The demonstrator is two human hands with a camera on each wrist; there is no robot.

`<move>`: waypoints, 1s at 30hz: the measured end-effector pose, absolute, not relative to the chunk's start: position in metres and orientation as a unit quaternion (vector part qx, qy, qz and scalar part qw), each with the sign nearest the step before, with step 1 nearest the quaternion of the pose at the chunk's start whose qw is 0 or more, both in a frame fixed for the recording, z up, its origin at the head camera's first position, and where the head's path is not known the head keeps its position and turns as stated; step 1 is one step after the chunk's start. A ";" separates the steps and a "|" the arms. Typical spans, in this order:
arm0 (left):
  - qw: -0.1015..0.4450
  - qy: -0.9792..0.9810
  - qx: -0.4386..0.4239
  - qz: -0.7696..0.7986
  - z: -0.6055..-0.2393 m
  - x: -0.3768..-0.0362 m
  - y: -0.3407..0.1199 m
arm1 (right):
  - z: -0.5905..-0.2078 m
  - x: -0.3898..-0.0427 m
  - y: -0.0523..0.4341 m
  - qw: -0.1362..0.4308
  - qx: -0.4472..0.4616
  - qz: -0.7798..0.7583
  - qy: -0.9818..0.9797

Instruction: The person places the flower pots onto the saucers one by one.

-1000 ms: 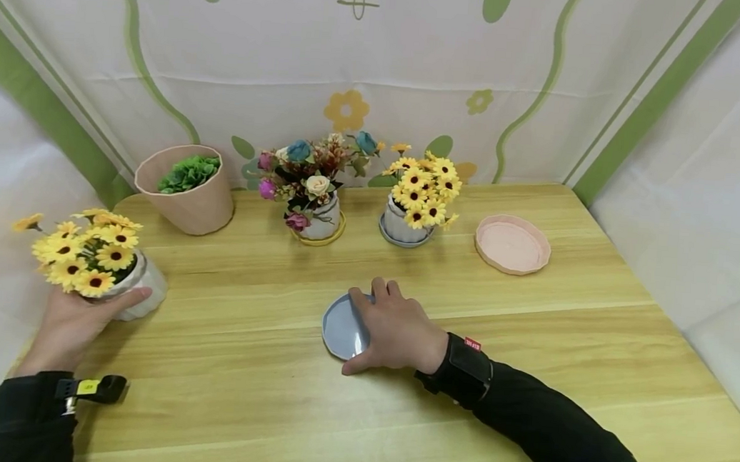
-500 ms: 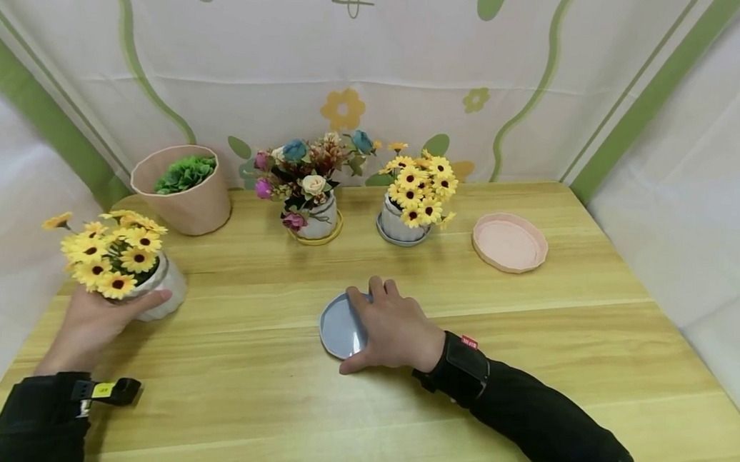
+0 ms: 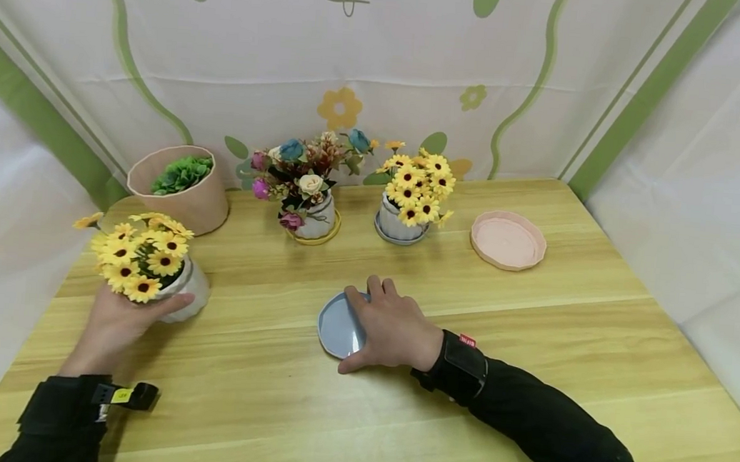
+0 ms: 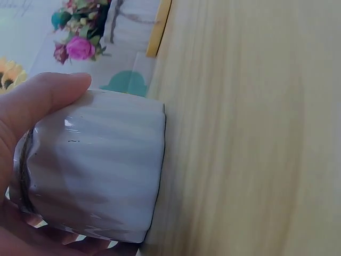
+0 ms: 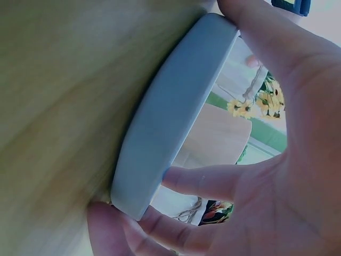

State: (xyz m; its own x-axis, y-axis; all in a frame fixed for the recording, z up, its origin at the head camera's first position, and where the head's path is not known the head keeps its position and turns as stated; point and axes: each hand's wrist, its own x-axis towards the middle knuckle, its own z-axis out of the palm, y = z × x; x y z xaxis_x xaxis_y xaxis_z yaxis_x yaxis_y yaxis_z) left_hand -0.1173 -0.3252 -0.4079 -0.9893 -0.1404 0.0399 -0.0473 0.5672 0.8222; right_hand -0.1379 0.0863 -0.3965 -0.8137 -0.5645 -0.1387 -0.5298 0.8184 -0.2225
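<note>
The white pot [image 4: 96, 170] looked glazed ceramic, glossy and ribbed. The grey-blue saucer [image 5: 170, 112] looked smooth, matt plastic. The table [image 3: 531, 328] was pale, smooth-finished wood grain.

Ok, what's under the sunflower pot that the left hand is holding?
Only bare wooden table shows around the white pot gripped by the left hand; no saucer is visible. The pot's base itself is covered. The grey saucer sits apart, under the right hand.
</note>
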 end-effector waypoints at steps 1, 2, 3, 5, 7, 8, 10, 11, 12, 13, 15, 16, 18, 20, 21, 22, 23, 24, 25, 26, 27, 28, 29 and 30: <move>0.045 -0.885 0.052 -0.460 -0.408 -0.117 -0.323 | -0.396 -0.138 0.086 0.100 -0.289 -0.087 0.948; 0.040 -0.887 0.048 -0.458 -0.407 -0.117 -0.321 | -0.396 -0.138 0.086 0.100 -0.288 -0.087 0.948; 0.036 -0.889 0.046 -0.455 -0.407 -0.117 -0.318 | -0.396 -0.138 0.086 0.101 -0.288 -0.087 0.948; 0.032 -0.891 0.038 -0.451 -0.407 -0.117 -0.314 | -0.396 -0.138 0.086 0.102 -0.287 -0.088 0.948; 0.031 -0.893 0.029 -0.449 -0.406 -0.117 -0.309 | -0.396 -0.138 0.086 0.104 -0.287 -0.088 0.948; 0.032 -0.893 0.024 -0.448 -0.406 -0.118 -0.306 | -0.396 -0.138 0.086 0.105 -0.286 -0.088 0.948; 0.035 -0.894 0.010 -0.446 -0.405 -0.118 -0.300 | -0.396 -0.138 0.086 0.107 -0.286 -0.088 0.948; 0.037 -0.895 0.003 -0.444 -0.405 -0.118 -0.298 | -0.396 -0.138 0.086 0.108 -0.285 -0.088 0.948; 0.038 -0.896 -0.004 -0.443 -0.404 -0.117 -0.295 | -0.396 -0.138 0.086 0.109 -0.285 -0.087 0.948; 0.039 -0.897 -0.012 -0.441 -0.404 -0.117 -0.292 | -0.396 -0.138 0.086 0.110 -0.285 -0.086 0.948; 0.038 -0.894 -0.025 -0.446 -0.404 -0.118 -0.286 | -0.396 -0.139 0.086 0.112 -0.284 -0.086 0.948; 0.037 -0.893 -0.029 -0.447 -0.404 -0.118 -0.283 | -0.396 -0.139 0.086 0.112 -0.285 -0.086 0.948; 0.033 -0.891 -0.036 -0.452 -0.403 -0.118 -0.277 | -0.396 -0.139 0.086 0.111 -0.285 -0.085 0.948; 0.028 -0.890 -0.040 -0.453 -0.403 -0.117 -0.271 | -0.396 -0.139 0.086 0.109 -0.286 -0.084 0.948; 0.026 -0.891 -0.041 -0.452 -0.403 -0.117 -0.269 | -0.396 -0.139 0.086 0.108 -0.286 -0.083 0.948; 0.026 -0.893 -0.042 -0.448 -0.403 -0.117 -0.266 | -0.396 -0.139 0.086 0.107 -0.286 -0.083 0.949; 0.024 -0.893 -0.042 -0.447 -0.403 -0.116 -0.264 | -0.396 -0.138 0.086 0.106 -0.287 -0.083 0.949; 0.022 -0.894 -0.042 -0.446 -0.403 -0.116 -0.262 | -0.396 -0.138 0.087 0.105 -0.287 -0.084 0.949; 0.020 -0.894 -0.042 -0.445 -0.403 -0.116 -0.260 | -0.396 -0.138 0.087 0.104 -0.287 -0.084 0.949; 0.019 -0.894 -0.041 -0.445 -0.403 -0.115 -0.258 | -0.396 -0.138 0.087 0.103 -0.287 -0.086 0.948; 0.016 -0.893 -0.041 -0.448 -0.402 -0.115 -0.255 | -0.396 -0.138 0.087 0.102 -0.288 -0.086 0.948; 0.013 -0.892 -0.041 -0.451 -0.402 -0.115 -0.253 | -0.396 -0.137 0.087 0.102 -0.288 -0.088 0.948; 0.010 -0.890 -0.042 -0.454 -0.402 -0.115 -0.251 | -0.396 -0.137 0.087 0.101 -0.289 -0.088 0.948; 0.006 -0.889 -0.043 -0.455 -0.401 -0.115 -0.249 | -0.396 -0.137 0.087 0.099 -0.289 -0.088 0.948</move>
State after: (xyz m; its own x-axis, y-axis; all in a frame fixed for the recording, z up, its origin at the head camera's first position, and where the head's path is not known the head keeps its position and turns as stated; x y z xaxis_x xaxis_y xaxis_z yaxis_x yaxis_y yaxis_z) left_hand -0.1155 -0.2491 -0.4015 -0.9963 0.0701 0.0494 0.0811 0.5824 0.8088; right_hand -0.1373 0.0870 -0.3958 -0.8134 -0.5652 -0.1378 -0.5302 0.8177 -0.2240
